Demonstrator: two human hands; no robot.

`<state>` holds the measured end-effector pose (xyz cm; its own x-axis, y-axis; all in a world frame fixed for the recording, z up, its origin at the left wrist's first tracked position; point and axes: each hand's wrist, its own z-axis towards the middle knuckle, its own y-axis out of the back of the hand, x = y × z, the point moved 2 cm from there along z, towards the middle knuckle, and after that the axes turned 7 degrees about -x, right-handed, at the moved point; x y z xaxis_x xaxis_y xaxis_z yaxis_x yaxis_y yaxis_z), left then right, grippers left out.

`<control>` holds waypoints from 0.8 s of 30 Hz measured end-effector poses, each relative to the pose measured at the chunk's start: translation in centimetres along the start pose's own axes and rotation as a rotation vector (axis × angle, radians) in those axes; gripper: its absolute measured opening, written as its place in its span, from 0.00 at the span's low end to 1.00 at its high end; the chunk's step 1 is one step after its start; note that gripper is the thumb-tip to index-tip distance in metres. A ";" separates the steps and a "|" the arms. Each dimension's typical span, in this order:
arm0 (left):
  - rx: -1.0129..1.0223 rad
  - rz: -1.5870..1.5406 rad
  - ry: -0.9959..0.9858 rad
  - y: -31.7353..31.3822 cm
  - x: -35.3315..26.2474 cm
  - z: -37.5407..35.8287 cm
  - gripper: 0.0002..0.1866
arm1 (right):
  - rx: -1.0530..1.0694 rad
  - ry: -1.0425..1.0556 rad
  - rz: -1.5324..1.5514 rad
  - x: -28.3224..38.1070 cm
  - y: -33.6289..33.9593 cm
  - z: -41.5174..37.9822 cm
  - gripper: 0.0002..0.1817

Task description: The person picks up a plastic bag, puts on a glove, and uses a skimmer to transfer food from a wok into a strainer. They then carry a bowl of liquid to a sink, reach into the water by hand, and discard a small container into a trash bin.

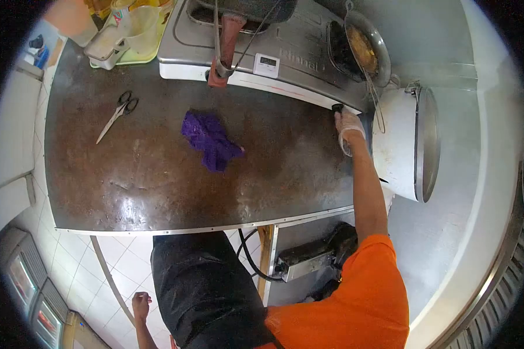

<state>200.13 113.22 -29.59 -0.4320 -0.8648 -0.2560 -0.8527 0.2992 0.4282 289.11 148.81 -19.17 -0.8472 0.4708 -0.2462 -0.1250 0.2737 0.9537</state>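
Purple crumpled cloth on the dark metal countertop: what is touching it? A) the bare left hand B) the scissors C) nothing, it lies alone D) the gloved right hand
C: the purple crumpled cloth lies alone mid-counter; the gloved right hand is on a black knob at the steel appliance's edge, the bare left hand hangs below the counter, and the scissors lie apart.

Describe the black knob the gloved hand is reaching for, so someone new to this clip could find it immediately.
Start at the dark brown worktop and follow its far edge right to the corner of the steel fryer unit. The small black knob sits on that front corner, touched by the gloved right hand. It is the only round black piece there, right of the white digital timer.
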 end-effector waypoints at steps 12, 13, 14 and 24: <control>-0.036 -0.044 -0.021 0.4 0.7 -0.9 0.11 | 0.001 0.072 -0.094 0.3 -1.9 0.9 0.18; -0.036 -0.060 -0.008 0.3 1.2 -0.8 0.11 | -0.003 0.077 -0.108 0.1 -2.0 1.0 0.17; -0.036 -0.076 0.004 0.3 1.5 -0.9 0.10 | -0.007 0.082 -0.122 0.2 -1.9 1.0 0.17; -0.053 -0.058 -0.002 0.7 3.7 -0.6 0.13 | 0.012 -0.106 -0.008 1.8 0.1 -0.3 0.14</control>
<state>198.05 109.99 -29.74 -0.3827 -0.8793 -0.2834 -0.8597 0.2266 0.4579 287.45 149.42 -19.41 -0.7866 0.5544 -0.2717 -0.1252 0.2877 0.9495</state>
